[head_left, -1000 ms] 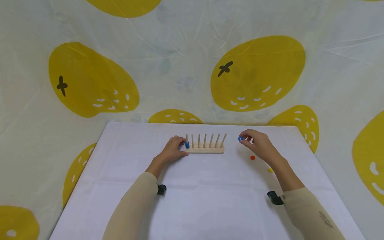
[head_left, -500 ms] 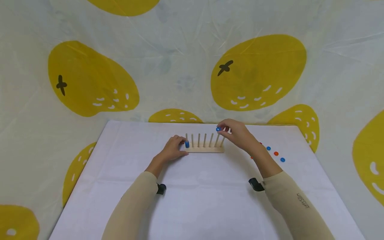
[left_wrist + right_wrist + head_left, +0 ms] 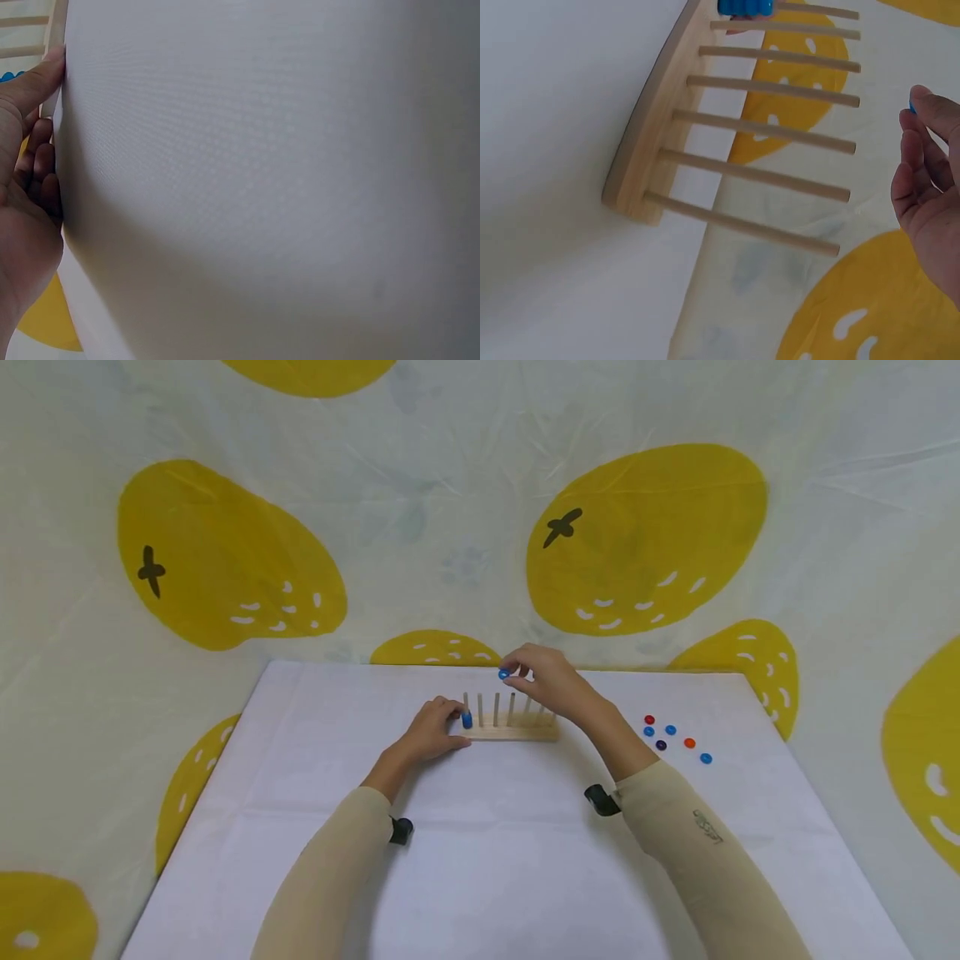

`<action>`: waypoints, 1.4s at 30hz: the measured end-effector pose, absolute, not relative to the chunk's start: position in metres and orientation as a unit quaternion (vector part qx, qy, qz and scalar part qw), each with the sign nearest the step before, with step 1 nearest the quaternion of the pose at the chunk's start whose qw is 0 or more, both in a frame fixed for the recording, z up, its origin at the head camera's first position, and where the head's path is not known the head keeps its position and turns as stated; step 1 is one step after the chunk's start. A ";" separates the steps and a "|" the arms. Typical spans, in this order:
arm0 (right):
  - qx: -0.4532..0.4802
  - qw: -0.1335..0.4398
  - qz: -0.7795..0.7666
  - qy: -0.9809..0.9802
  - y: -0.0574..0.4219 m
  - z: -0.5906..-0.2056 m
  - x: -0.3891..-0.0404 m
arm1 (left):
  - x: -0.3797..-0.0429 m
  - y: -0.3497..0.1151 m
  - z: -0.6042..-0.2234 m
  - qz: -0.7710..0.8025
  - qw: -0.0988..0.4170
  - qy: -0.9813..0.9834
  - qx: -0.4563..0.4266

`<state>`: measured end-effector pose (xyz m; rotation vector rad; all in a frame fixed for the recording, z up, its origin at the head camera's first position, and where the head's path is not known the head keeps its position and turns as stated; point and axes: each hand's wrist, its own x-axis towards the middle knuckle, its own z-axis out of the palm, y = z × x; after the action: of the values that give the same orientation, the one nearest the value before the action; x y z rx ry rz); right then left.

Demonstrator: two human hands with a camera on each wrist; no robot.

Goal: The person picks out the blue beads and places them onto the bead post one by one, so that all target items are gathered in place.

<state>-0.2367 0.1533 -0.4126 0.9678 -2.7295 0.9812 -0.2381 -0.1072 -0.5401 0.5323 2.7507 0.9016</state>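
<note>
A wooden peg stand [image 3: 517, 734] with a row of upright pegs sits near the back of the table. Its leftmost peg carries a short stack of blue beads [image 3: 467, 720], seen also as ribbed blue beads [image 3: 744, 7] in the right wrist view. My left hand [image 3: 431, 731] grips the stand's left end, its thumb along the front edge. Above the middle pegs, my right hand [image 3: 546, 677] pinches a single blue bead [image 3: 504, 674] between thumb and fingertips, apart from the pegs. In the right wrist view the right hand [image 3: 934, 180] mostly covers that bead.
Several loose beads lie right of the stand: a red bead [image 3: 649, 720], an orange bead [image 3: 689, 743], a dark bead [image 3: 661, 745] and blue ones such as a blue bead [image 3: 706, 758]. A fruit-print cloth [image 3: 450, 527] hangs behind the white table [image 3: 487, 877].
My right hand has carried the blue bead leftward, from right of the stand to above its middle pegs. More loose beads are uncovered; the front ones are now hidden. My left hand stays put.
</note>
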 end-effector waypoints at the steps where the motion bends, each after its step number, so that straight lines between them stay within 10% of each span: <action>1: 0.319 0.038 0.319 -0.892 0.150 -0.413 -0.238 | -0.238 -0.108 -0.540 0.304 0.097 0.931 0.179; 42: 0.346 -0.024 0.287 -0.893 0.094 -0.440 -0.249 | -0.240 -0.109 -0.543 0.310 0.104 0.929 0.175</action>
<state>-0.2490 0.0937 -0.4398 1.1041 -2.8495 0.9165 -0.2395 -0.1090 -0.5427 0.5170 2.7388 0.9151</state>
